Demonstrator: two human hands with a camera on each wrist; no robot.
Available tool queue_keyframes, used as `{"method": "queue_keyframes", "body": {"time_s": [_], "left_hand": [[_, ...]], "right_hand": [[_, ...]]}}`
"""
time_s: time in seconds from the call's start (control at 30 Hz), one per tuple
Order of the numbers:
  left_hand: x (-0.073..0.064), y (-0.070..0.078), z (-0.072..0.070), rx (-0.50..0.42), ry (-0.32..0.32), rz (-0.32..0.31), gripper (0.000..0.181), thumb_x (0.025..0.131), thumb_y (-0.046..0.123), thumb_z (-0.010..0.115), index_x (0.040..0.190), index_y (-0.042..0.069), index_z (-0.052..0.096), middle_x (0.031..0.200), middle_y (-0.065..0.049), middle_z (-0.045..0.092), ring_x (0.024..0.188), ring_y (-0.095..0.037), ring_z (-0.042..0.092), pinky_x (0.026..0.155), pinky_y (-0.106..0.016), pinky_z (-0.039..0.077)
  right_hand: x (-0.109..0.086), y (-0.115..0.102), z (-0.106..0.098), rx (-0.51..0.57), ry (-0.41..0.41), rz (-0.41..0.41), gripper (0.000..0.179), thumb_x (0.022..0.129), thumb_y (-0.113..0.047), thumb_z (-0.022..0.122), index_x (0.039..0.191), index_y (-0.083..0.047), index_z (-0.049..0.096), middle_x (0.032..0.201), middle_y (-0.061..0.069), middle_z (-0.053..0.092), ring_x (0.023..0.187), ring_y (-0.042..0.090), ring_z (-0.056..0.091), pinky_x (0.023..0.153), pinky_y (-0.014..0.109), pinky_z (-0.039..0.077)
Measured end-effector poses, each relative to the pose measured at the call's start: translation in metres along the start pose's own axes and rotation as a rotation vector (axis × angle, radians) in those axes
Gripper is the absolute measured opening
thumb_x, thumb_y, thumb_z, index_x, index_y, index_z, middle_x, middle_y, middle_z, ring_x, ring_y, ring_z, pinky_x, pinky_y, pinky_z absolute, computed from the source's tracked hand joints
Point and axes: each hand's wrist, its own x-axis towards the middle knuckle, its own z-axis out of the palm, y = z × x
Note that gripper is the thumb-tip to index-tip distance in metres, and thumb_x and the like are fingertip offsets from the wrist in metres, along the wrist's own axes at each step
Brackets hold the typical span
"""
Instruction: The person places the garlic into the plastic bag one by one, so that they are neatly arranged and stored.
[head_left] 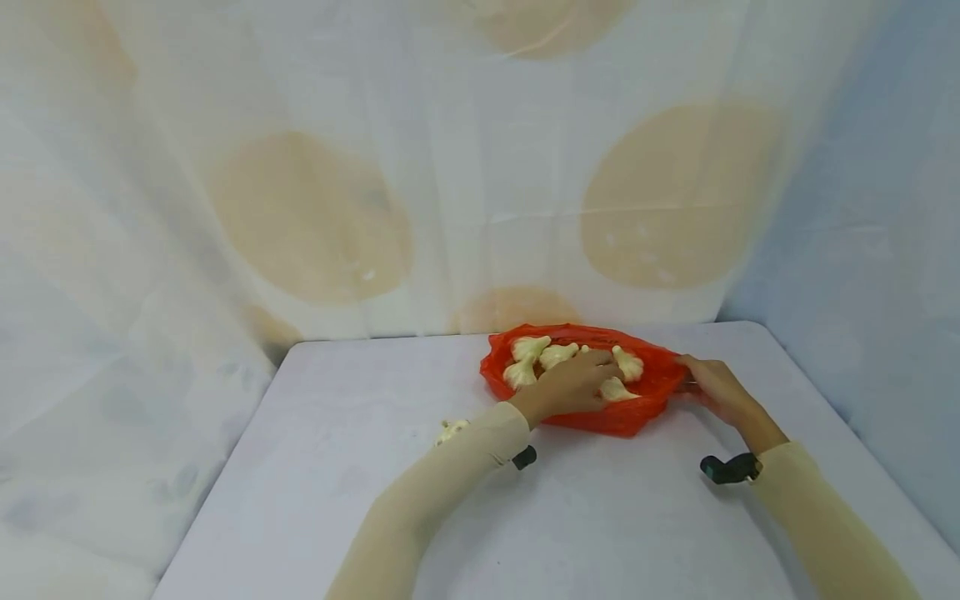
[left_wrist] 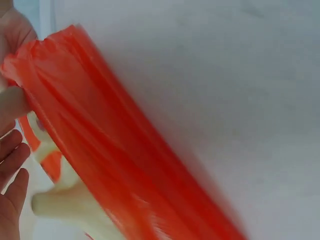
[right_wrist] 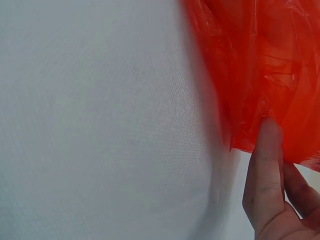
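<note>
A red plastic bag (head_left: 585, 421) lies with its mouth spread at the back of the table, several pale garlic bulbs (head_left: 521, 373) inside. My left hand (head_left: 570, 385) reaches over the bag's near rim, in among the bulbs. Its fingers (left_wrist: 14, 155) look relaxed in the left wrist view, with no bulb between them. At the bag's right end, my right hand (head_left: 717, 390) pinches the plastic; the right wrist view shows a straight digit (right_wrist: 270, 170) against the red film and other fingers partly hidden behind it.
One more garlic bulb (head_left: 452, 429) lies on the white table (head_left: 345, 433), left of the bag and partly behind my left forearm. A spotted cloth (head_left: 480, 167) hangs at the table's back edge and more cloth hangs at both sides. Dark cameras (head_left: 731, 469) sit at my wrists.
</note>
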Motion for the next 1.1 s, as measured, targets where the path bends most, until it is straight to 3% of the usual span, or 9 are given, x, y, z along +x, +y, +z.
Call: {"method": "queue_keyframes", "body": {"time_s": [0.1, 0.3, 0.4, 0.53, 0.7, 0.93, 1.1], "left_hand": [[0.009, 0.008, -0.002, 0.07, -0.064, 0.017, 0.033, 0.092, 0.018, 0.064, 0.125, 0.013, 0.062, 0.122, 0.005, 0.058, 0.115, -0.011, 0.051, 0.094, -0.019, 0.042], [0.02, 0.019, -0.006, 0.233, -0.203, 0.014, 0.032, 0.102, 0.032, 0.048, 0.129, 0.018, 0.06, 0.129, 0.006, 0.053, 0.119, -0.012, 0.05, 0.092, -0.03, 0.048], [0.024, 0.024, -0.005, 0.369, -0.285, 0.038, 0.028, 0.102, 0.028, 0.049, 0.129, 0.023, 0.059, 0.131, 0.008, 0.05, 0.117, -0.012, 0.048, 0.085, -0.037, 0.052], [0.025, 0.027, -0.002, 0.489, -0.347, 0.055, 0.03, 0.101, 0.02, 0.052, 0.129, 0.028, 0.057, 0.134, 0.01, 0.047, 0.116, -0.012, 0.046, 0.08, -0.046, 0.053], [0.022, 0.022, -0.002, 0.47, -0.309, 0.034, 0.032, 0.101, 0.021, 0.053, 0.131, 0.028, 0.058, 0.134, 0.009, 0.049, 0.119, -0.014, 0.046, 0.086, -0.042, 0.052], [0.013, 0.008, 0.006, 0.157, -0.103, -0.048, 0.04, 0.105, 0.041, 0.036, 0.121, 0.018, 0.065, 0.118, 0.004, 0.063, 0.115, -0.017, 0.054, 0.102, -0.032, 0.041], [0.007, 0.003, 0.009, 0.115, -0.066, -0.112, 0.035, 0.103, 0.039, 0.039, 0.109, 0.02, 0.067, 0.106, 0.006, 0.062, 0.102, -0.013, 0.056, 0.104, -0.036, 0.039]], "right_hand": [[0.0, 0.0, 0.0, -0.004, -0.01, 0.004, 0.069, 0.104, -0.042, 0.034, 0.149, 0.009, 0.022, 0.147, 0.032, 0.032, 0.099, 0.017, 0.059, 0.084, 0.028, 0.054], [0.002, 0.0, 0.001, -0.016, -0.011, 0.009, 0.069, 0.104, -0.042, 0.034, 0.15, 0.007, 0.022, 0.147, 0.031, 0.033, 0.099, 0.018, 0.06, 0.085, 0.029, 0.053], [0.002, 0.0, 0.002, -0.015, -0.01, 0.008, 0.069, 0.104, -0.042, 0.034, 0.15, 0.008, 0.023, 0.146, 0.032, 0.033, 0.098, 0.017, 0.06, 0.085, 0.029, 0.053], [0.003, -0.001, 0.003, -0.014, -0.01, 0.008, 0.067, 0.104, -0.041, 0.032, 0.149, 0.008, 0.024, 0.145, 0.031, 0.034, 0.097, 0.016, 0.06, 0.085, 0.028, 0.053], [0.004, -0.003, 0.004, -0.017, -0.01, -0.005, 0.068, 0.104, -0.042, 0.032, 0.149, 0.009, 0.024, 0.146, 0.031, 0.034, 0.097, 0.015, 0.06, 0.086, 0.028, 0.053], [0.004, -0.003, 0.005, -0.003, -0.003, -0.003, 0.068, 0.105, -0.041, 0.032, 0.148, 0.011, 0.022, 0.145, 0.032, 0.034, 0.095, 0.015, 0.061, 0.085, 0.029, 0.053], [0.004, -0.002, 0.004, 0.004, -0.003, 0.0, 0.069, 0.104, -0.041, 0.033, 0.148, 0.012, 0.022, 0.144, 0.032, 0.034, 0.094, 0.013, 0.061, 0.085, 0.029, 0.054]]}}
